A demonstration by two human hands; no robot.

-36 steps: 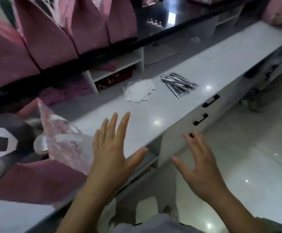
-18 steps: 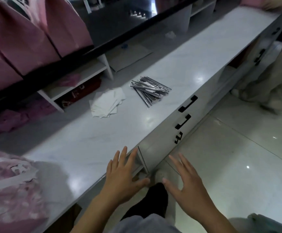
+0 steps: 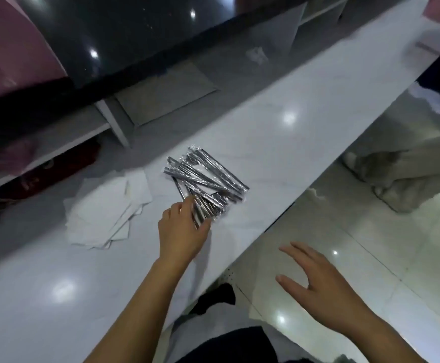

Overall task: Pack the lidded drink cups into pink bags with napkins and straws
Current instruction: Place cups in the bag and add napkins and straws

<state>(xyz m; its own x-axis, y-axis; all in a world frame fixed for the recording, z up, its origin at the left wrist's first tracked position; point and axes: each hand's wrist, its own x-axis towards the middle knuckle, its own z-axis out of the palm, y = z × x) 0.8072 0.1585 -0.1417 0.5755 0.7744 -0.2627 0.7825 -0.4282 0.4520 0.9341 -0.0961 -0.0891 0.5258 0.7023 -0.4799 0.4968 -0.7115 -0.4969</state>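
A loose pile of foil-wrapped straws (image 3: 208, 176) lies on the white counter (image 3: 279, 142). My left hand (image 3: 180, 229) reaches into the pile's near end, and its fingers and thumb close around a few straws there. Just left of the straws sits a fanned stack of white napkins (image 3: 106, 213). My right hand (image 3: 315, 286) hovers with spread fingers beyond the counter's front edge, over the floor, and holds nothing. Part of a pink bag (image 3: 11, 48) shows at the top left on the raised black ledge. No drink cup is in view.
A glossy black upper ledge (image 3: 135, 35) runs behind the counter, with white shelf compartments (image 3: 56, 142) under it. Another person's legs and shoes (image 3: 410, 176) stand on the tiled floor at the right. A crumpled white scrap (image 3: 256, 53) lies far back on the counter.
The view has swung right, away from the pink bags. My left hand moved forward from the counter's edge onto the straws and closed on them. My right hand stays spread over the floor.
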